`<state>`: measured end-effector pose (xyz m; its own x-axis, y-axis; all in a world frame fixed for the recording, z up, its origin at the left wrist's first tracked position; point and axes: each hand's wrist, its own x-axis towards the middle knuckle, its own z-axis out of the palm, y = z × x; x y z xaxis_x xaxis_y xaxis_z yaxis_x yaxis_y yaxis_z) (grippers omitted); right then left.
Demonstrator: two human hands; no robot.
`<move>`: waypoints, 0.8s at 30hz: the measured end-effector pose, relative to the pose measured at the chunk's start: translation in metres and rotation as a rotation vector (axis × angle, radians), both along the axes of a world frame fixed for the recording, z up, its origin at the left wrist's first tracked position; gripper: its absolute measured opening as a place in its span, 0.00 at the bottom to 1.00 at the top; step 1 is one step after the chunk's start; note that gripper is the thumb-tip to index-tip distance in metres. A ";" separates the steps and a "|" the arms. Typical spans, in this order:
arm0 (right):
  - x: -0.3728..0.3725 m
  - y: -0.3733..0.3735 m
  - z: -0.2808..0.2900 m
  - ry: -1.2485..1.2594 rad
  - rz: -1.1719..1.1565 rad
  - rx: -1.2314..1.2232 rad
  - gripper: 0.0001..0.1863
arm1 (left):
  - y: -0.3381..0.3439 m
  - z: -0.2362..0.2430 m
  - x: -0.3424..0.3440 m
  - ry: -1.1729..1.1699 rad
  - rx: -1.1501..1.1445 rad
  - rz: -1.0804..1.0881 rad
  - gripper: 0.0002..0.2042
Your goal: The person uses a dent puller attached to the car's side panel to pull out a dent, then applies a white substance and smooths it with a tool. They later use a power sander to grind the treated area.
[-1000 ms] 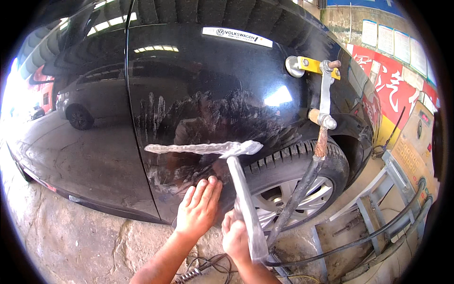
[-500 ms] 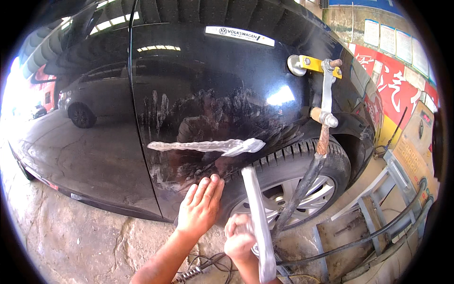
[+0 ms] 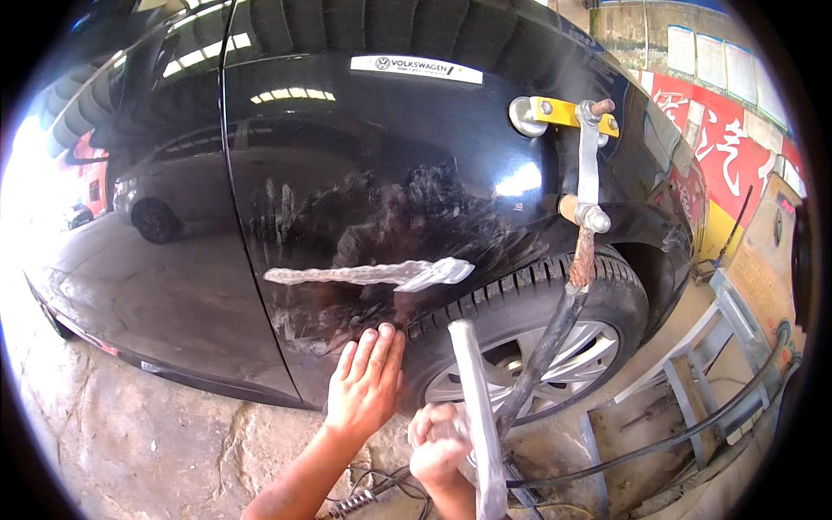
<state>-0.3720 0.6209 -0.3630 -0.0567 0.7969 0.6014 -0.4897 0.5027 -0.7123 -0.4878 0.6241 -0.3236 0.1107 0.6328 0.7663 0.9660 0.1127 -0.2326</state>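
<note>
My left hand [image 3: 364, 386] lies with fingers stretched out on the lower edge of a scuffed black car panel [image 3: 390, 130], left of the wheel arch. My right hand [image 3: 438, 442] is curled on a blurred silver bar tool [image 3: 477, 407] that stands lengthwise over the wheel [image 3: 546, 373]. Above the tool's top, a lumpy silver-grey strip [image 3: 347, 275] runs across the dull, scuffed patch. At the panel's upper right, a yellow bracket [image 3: 563, 111] on round discs carries a jointed metal arm [image 3: 588, 173], continuing down into a long dark bar [image 3: 546, 347].
A white sticker [image 3: 416, 71] is on the panel. At the right are a wall with a red sign [image 3: 719, 156], a machine [image 3: 771, 260], a metal frame [image 3: 680, 386] and black hoses [image 3: 711, 425]. Cables [image 3: 381, 490] lie on the concrete floor [image 3: 173, 433].
The silver bar in my right hand has dropped away from the strip, its top now lower and further right. My left hand has stayed on the panel. The view has shifted slightly.
</note>
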 end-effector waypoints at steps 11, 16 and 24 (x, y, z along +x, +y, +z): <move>0.006 0.008 0.027 -0.114 -0.066 0.264 0.25 | 0.035 0.070 0.039 0.003 0.126 -0.017 0.37; -0.001 0.006 0.030 -0.068 0.071 0.184 0.18 | 0.019 0.018 0.015 -0.028 0.032 0.232 0.39; 0.001 0.001 0.048 -0.027 0.140 0.039 0.21 | 0.022 0.008 0.010 -0.007 0.151 0.243 0.43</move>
